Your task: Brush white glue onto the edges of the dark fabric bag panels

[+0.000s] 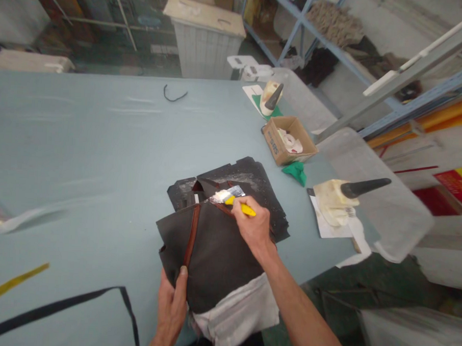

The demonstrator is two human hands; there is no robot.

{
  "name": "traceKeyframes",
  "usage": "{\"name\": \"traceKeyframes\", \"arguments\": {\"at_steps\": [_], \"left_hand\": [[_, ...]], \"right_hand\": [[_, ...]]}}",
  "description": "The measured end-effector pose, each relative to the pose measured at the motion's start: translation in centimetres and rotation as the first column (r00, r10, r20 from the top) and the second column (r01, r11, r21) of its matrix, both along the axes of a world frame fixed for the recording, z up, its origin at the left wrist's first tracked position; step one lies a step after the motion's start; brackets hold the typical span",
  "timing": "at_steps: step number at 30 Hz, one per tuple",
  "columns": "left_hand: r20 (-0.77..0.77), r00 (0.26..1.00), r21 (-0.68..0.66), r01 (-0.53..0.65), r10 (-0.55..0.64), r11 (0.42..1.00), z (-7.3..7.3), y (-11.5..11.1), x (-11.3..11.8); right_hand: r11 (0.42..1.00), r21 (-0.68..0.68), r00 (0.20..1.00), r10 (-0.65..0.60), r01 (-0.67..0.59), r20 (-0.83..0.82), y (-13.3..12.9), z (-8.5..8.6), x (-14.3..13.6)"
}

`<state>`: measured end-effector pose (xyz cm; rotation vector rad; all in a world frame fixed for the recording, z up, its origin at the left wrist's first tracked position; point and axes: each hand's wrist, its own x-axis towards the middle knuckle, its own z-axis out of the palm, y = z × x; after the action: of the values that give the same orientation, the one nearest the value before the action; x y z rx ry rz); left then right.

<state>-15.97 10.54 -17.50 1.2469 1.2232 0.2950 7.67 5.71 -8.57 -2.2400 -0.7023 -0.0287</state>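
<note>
My right hand (pixel 253 225) is closed around the yellow handle of a glue brush (pixel 230 195), whose bristles carry whitish paste. The bristles rest at the upper edge of a dark brown leather-like bag panel (pixel 220 249) with reddish-brown straps (pixel 192 235). My left hand (pixel 174 298) pinches the panel's lower left side, thumb on top beside a strap and fingers beneath. Under the panel's far part lies a flat black board (pixel 260 194) smeared with pale residue. A whitish cloth (pixel 244 306) hangs below the panel's near edge.
A glue pot with a black cone (pixel 335 195) stands at the right, another pot (pixel 270 98) farther back. Between them are a cardboard box (pixel 289 140) and a green scrap (pixel 295 172). Black strip (pixel 56 308) and yellow strip (pixel 13 286) lie on the table's left.
</note>
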Motion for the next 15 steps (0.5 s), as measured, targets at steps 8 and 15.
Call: {"name": "traceKeyframes", "arguments": {"at_steps": [8,15], "left_hand": [[0.042,0.999,0.000,0.035,-0.035,0.999,0.2,0.1,0.1],[0.035,0.997,0.010,0.075,-0.075,0.997,-0.2,0.2,-0.2]], "right_hand": [[0.960,0.052,0.961,-0.276,0.275,0.017,-1.3,1.7,0.7],[0.970,0.171,0.957,-0.125,0.174,-0.264,0.3,0.7,-2.2]]}}
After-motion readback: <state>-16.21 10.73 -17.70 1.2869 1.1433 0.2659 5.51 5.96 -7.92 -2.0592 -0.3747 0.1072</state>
